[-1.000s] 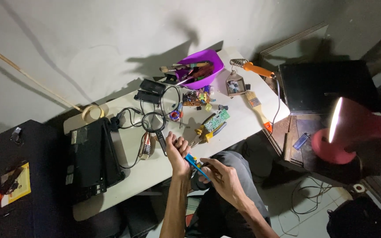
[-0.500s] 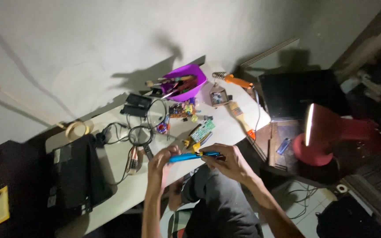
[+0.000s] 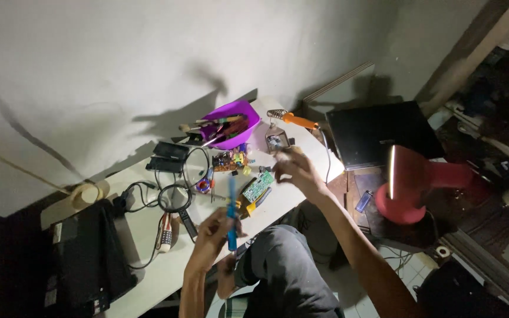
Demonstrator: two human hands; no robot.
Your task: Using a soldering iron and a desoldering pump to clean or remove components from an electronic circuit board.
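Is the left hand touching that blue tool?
Touching: the head view shows the left hand wrapped round the lower end of the upright blue tool.

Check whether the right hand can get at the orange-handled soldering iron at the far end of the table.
Probably yes. The right hand hovers over the table's far end, and the soldering iron lies just beyond it in the open, with nothing across the path.

The bench [image 3: 142, 235] has a smooth, matt white top. The purple bowl [image 3: 240, 126] looks like glossy plastic, and so does the blue tool [image 3: 231, 215]. The red lamp [image 3: 410, 185] is shiny. The tape roll [image 3: 86, 193] seems to be matt paper, and the wall [image 3: 148, 59] is rough and matt.
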